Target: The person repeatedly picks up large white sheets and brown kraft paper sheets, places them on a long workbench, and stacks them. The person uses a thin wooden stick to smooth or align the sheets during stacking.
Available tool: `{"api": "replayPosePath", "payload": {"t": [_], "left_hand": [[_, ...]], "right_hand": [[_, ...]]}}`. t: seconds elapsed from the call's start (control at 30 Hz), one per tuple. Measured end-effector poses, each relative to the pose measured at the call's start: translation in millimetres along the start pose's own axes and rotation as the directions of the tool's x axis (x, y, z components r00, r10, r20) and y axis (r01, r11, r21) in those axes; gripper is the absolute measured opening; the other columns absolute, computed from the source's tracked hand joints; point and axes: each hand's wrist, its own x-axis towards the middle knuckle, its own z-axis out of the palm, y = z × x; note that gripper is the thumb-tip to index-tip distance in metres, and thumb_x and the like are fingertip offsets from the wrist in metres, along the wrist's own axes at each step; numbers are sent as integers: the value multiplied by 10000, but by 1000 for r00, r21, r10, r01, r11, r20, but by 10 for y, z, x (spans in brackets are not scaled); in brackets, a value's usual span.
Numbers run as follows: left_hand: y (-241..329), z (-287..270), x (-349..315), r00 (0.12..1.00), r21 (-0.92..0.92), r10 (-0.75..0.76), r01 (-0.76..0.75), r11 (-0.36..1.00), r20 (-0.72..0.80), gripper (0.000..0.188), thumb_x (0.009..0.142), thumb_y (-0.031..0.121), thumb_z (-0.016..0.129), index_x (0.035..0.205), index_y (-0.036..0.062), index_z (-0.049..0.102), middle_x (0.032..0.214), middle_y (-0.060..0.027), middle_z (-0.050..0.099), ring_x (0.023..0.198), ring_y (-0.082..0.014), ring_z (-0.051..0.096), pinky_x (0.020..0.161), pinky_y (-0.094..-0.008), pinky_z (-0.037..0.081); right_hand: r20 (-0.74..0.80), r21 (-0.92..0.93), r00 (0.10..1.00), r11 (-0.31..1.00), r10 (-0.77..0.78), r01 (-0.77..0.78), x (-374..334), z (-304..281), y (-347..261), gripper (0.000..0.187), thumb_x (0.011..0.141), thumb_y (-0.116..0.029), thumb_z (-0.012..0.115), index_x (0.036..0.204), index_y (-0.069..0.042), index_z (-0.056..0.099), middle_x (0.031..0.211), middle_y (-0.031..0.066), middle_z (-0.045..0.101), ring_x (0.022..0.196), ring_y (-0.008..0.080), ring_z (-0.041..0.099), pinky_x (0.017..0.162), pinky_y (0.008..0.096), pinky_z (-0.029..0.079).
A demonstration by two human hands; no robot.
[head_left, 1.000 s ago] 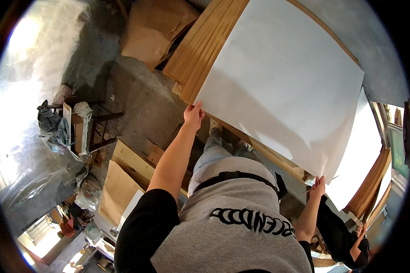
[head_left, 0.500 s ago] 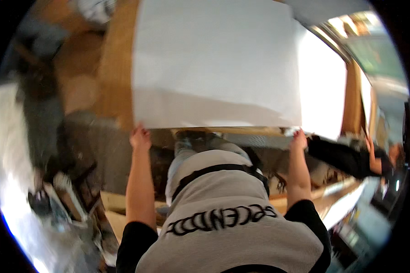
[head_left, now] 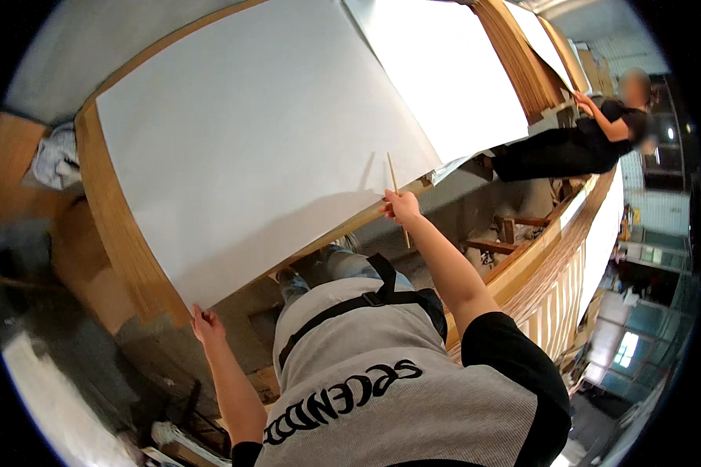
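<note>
A large white rectangular sheet of paper (head_left: 257,148) fills the upper left and centre of the frame, lying over a wide pale wooden board (head_left: 121,233) whose edge shows as a tan band along the sheet's left and lower sides. The left hand (head_left: 206,323), in the lower left of the frame, has its fingers closed on the sheet's lower left corner, pinching it right at the edge of the board. The right hand (head_left: 401,208), just right of centre, grips the sheet's lower right corner with fingers curled shut, and a thin straight wooden stick (head_left: 396,194) is held in the same hand, standing nearly upright with its upper end lying against the paper and its lower end pointing down past the hand. Both forearms rise from the bottom of the frame on either side of a grey apron with black lettering and black straps (head_left: 366,381).

To the right of the held sheet, a second white sheet on another wooden board (head_left: 452,70) reaches toward the upper right. Beyond it, in the upper right of the frame, another person in dark clothing (head_left: 576,148) leans over with a hand on more stacked boards. A slatted wooden frame (head_left: 553,296) runs down the right side, near the right forearm. A crumpled whitish cloth (head_left: 54,156) sits at the left edge.
</note>
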Motion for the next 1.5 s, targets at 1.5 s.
{"api": "replayPosePath", "payload": {"t": [1.5], "left_hand": [[919,4551,-4232,-312,-391,241,-635,666,919,548,807,387,524,1099,-71,450,1046,-206,511,878,-289,529,768,-374,445]], "right_hand": [[-401,642,826,522,-396,562,-2453,-1463,-239,270,762,-253,554,573,-62,525,497,15,451,400,80,366,381,220,239]]}}
